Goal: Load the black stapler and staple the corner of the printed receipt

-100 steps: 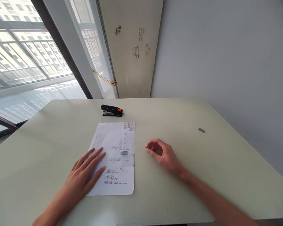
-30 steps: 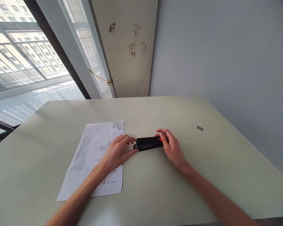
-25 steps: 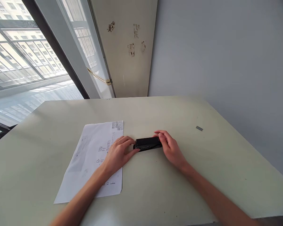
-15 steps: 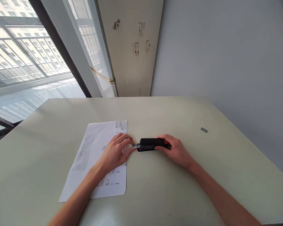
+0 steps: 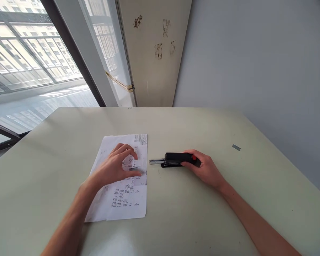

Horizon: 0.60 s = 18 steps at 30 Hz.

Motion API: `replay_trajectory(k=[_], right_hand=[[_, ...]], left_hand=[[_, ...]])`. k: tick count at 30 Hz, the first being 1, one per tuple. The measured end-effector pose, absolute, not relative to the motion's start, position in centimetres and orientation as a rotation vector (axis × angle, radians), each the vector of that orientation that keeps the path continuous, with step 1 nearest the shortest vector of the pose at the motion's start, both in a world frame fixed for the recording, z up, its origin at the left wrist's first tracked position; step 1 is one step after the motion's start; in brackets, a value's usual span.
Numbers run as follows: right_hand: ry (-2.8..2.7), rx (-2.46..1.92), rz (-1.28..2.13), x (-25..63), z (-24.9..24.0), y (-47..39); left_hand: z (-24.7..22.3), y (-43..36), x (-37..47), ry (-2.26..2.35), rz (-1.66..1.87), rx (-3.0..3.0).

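My right hand grips the rear of a black stapler with a red spot near its back end. Out of the stapler's front, towards the left, sticks a narrow metal slide. My left hand hovers over or rests on the printed paper sheets, its thumb and fingers spread apart. Between them a thin dark strip shows on the paper; it looks like a strip of staples. Part of the paper is hidden under my left hand and forearm.
A small grey strip lies on the pale table to the right. Beyond the table are a grey wall, a stained panel and a window at the left.
My left hand has let go of the stapler's metal slide and moved left over the paper, its fingers opening. The slide now sticks out farther. My right hand keeps its hold.
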State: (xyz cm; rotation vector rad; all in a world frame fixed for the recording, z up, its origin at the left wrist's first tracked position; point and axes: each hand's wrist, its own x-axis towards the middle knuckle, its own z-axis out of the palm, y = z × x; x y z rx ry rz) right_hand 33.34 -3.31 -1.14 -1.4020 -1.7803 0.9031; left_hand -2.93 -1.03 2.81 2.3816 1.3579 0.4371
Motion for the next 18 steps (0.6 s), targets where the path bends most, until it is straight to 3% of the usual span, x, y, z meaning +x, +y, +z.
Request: replay_trajectory(k=[6,18], right_hand=[[-1.784,-1.420,0.898,33.3,-1.2,-3.4],[-1.792,-1.421,0.900,33.3,-0.9,-3.5]], left_hand=[[2.9,-0.9,-4.5,1.359,0.291,2.352],[3.8,-1.0,-3.5,1.424,0.369,2.062]])
